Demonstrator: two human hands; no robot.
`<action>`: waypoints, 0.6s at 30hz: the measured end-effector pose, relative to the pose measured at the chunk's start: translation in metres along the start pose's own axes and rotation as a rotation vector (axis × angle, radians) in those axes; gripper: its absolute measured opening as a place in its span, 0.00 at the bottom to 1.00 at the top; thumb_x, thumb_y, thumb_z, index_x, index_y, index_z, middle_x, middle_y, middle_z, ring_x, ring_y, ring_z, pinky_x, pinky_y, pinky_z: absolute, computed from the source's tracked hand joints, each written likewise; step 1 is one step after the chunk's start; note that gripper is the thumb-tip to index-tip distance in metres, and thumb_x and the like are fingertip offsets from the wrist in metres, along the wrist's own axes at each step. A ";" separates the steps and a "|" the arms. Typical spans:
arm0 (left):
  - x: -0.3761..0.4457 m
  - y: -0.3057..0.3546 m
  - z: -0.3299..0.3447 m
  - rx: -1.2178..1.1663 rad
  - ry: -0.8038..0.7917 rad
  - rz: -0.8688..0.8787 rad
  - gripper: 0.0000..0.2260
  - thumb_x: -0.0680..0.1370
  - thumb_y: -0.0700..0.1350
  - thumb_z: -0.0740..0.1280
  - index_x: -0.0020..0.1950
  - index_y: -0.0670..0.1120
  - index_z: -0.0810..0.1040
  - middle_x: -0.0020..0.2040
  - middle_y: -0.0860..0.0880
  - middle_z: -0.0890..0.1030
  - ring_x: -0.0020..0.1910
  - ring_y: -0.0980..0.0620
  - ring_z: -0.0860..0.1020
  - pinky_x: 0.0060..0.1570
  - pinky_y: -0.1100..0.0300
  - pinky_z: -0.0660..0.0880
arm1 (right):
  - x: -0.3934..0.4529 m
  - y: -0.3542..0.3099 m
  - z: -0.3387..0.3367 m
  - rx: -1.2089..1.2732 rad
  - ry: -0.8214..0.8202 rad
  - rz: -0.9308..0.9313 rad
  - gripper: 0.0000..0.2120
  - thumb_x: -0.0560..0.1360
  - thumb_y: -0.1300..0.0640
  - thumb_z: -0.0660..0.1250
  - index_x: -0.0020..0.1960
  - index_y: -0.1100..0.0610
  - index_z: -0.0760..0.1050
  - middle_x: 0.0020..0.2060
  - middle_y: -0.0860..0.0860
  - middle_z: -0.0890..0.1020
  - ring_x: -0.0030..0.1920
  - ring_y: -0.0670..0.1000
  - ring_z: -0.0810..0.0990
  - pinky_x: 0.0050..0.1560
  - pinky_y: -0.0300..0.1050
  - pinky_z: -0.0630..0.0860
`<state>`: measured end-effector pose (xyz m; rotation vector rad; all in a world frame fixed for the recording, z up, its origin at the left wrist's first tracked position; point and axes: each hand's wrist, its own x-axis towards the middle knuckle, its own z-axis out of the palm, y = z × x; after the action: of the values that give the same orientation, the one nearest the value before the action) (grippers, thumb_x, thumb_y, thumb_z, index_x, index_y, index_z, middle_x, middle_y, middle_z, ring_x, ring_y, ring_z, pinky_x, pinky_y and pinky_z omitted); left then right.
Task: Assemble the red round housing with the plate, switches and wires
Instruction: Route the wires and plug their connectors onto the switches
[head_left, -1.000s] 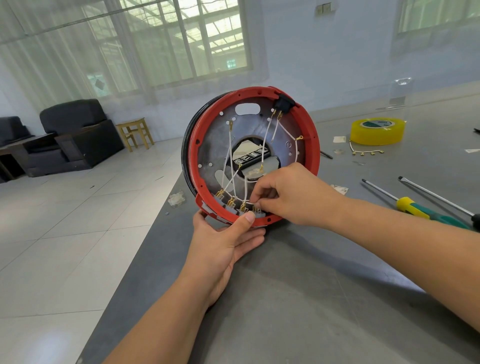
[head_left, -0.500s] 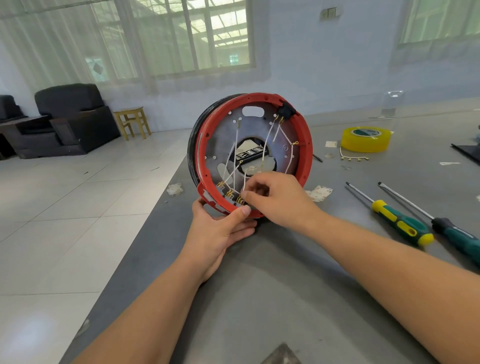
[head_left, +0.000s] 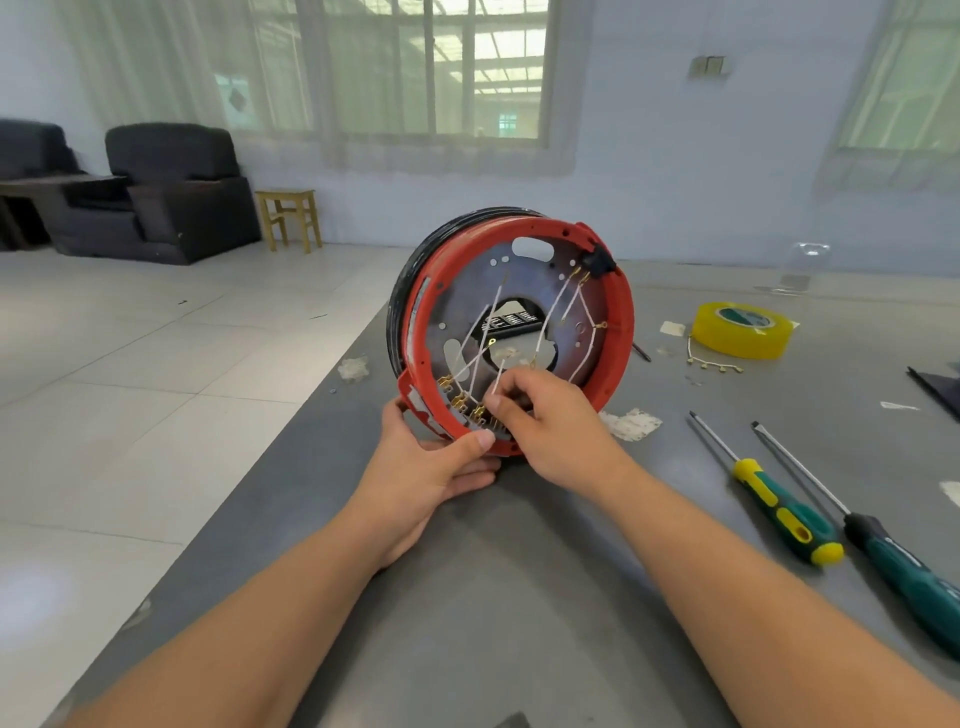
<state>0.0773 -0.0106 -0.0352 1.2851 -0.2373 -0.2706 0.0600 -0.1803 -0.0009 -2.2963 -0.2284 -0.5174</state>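
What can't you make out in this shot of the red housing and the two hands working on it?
Head view only:
- Right hand: its fingertips curl into the red housing, hiding which white wire or brass terminal they pinch.
- Left hand: the fingers behind the rim are hidden by the housing.
- Black switch: too small to read.
- Dark-handled screwdriver: handle cut off by the right edge.

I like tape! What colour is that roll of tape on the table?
Yellow, with a green-and-white inner label; the roll of tape shows in the head view.
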 end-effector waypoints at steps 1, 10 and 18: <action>0.000 0.000 0.000 0.003 0.005 -0.002 0.34 0.74 0.38 0.79 0.71 0.53 0.62 0.53 0.37 0.87 0.52 0.36 0.87 0.51 0.45 0.85 | 0.000 0.001 0.000 -0.005 -0.005 -0.006 0.06 0.82 0.54 0.66 0.47 0.53 0.77 0.43 0.47 0.80 0.45 0.49 0.79 0.48 0.49 0.78; 0.000 0.002 0.002 0.009 0.018 -0.017 0.37 0.74 0.37 0.79 0.73 0.56 0.61 0.53 0.36 0.87 0.51 0.36 0.87 0.56 0.39 0.84 | 0.000 0.004 0.004 -0.025 0.020 -0.042 0.08 0.83 0.56 0.63 0.45 0.51 0.72 0.41 0.45 0.77 0.42 0.45 0.76 0.42 0.41 0.70; 0.002 -0.001 0.000 -0.016 0.015 -0.018 0.37 0.72 0.39 0.80 0.71 0.56 0.62 0.53 0.36 0.87 0.51 0.36 0.87 0.53 0.42 0.85 | 0.001 0.003 0.004 -0.135 0.002 -0.120 0.10 0.83 0.59 0.63 0.44 0.49 0.70 0.42 0.45 0.75 0.44 0.41 0.73 0.42 0.31 0.67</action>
<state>0.0792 -0.0117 -0.0356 1.2739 -0.2105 -0.2777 0.0633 -0.1796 -0.0047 -2.4229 -0.3414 -0.6126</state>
